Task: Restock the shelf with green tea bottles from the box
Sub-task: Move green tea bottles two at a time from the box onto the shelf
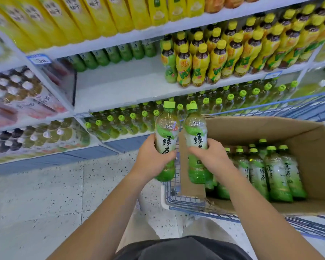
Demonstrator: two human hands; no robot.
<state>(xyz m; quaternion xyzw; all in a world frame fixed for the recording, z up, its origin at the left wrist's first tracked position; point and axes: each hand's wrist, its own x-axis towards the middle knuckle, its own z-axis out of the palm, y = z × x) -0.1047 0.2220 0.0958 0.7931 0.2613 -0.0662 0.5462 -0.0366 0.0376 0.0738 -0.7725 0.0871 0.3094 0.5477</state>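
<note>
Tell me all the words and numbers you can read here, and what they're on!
"绿茶": on the bottle in the left hand.
"绿": top of the label on the bottle in the right hand; the rest is covered.
"柚子": yellow packs on the top shelf.
Price tag and yellow bottles: too blurred.

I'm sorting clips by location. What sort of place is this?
Most likely a shop's drinks aisle: white shelves packed with rows of bottled drinks, a price tag on a shelf edge, and a cardboard box of green tea bottles sitting in a wire trolley.
</note>
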